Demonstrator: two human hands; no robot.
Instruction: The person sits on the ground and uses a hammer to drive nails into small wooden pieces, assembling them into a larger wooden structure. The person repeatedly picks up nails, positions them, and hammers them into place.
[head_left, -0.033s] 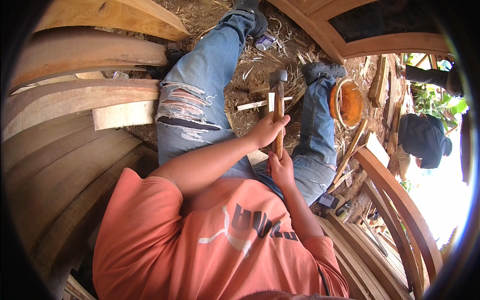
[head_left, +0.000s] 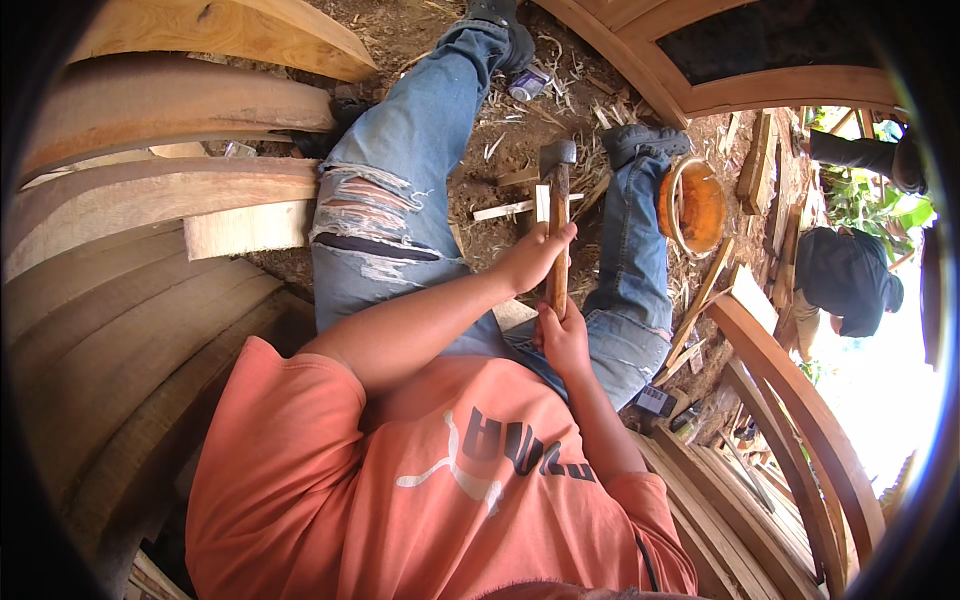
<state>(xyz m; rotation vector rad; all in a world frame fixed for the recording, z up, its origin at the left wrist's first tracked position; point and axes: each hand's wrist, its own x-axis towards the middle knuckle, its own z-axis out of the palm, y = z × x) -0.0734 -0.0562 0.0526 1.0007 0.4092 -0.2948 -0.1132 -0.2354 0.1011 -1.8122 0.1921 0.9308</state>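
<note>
Between my knees a hatchet (head_left: 560, 205) stands head up, with a wooden handle and a small dark metal head. My left hand (head_left: 532, 260) is closed around the middle of the handle. Lower down, my right hand (head_left: 562, 338) grips the handle's end near my right thigh. A pale wood strip (head_left: 543, 203) shows just left of the handle, above my left hand; whether that hand touches it I cannot tell. Behind the handle, another pale stick (head_left: 503, 211) lies across the ground among shavings.
Curved planks (head_left: 160, 195) are stacked at my left. An orange bucket (head_left: 703, 208) stands beyond my right shin. A wooden frame (head_left: 790, 90) is at the far right, with boards (head_left: 730, 505) near right. A crushed can (head_left: 529, 83) lies by my left shoe. Another person (head_left: 845, 280) bends over at the right.
My left hand's upper fingertips and the hatchet have shifted very slightly. My right hand keeps its place on the handle.
</note>
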